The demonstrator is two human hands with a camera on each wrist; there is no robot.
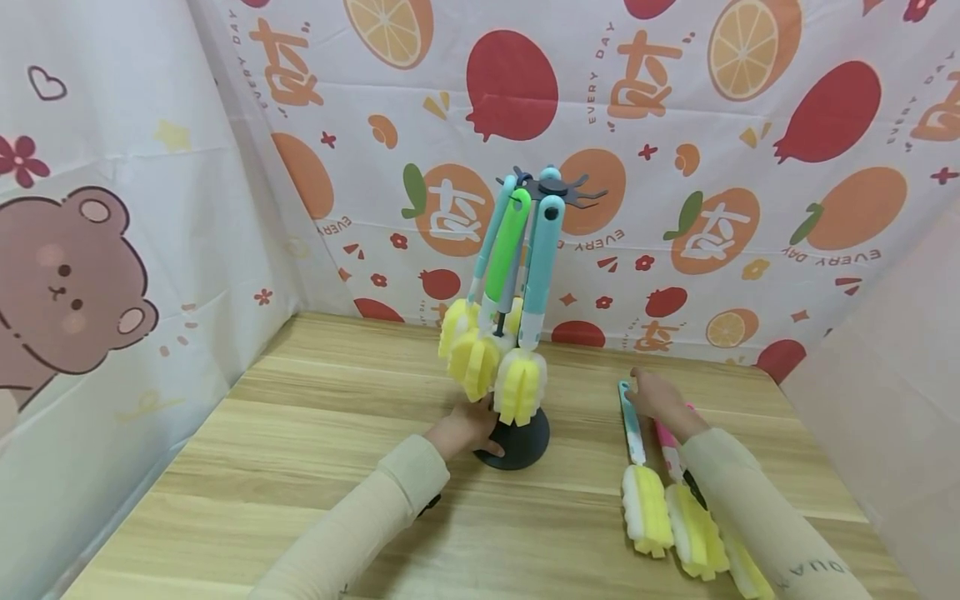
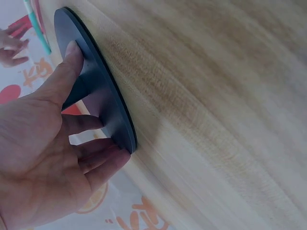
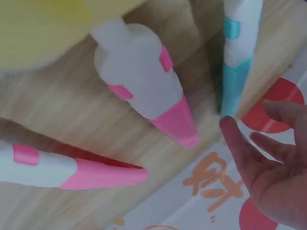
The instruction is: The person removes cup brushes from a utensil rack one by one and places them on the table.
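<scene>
A dark stand with a round base stands upright on the table, several sponge brushes hanging from its hooked top. Among them are a green-handled brush and a teal-handled one. My left hand holds the stand low down; in the left wrist view its thumb and fingers press on the base around the pole. To the right, my right hand is at the handle end of a lying teal brush. One fingertip touches that end in the right wrist view, the other fingers spread.
Beside the teal brush lie two pink-handled brushes, partly under the right forearm. Their yellow-and-white sponge heads point toward the near side. A fruit-patterned cloth hangs behind the wooden table, and another cloth hangs at left.
</scene>
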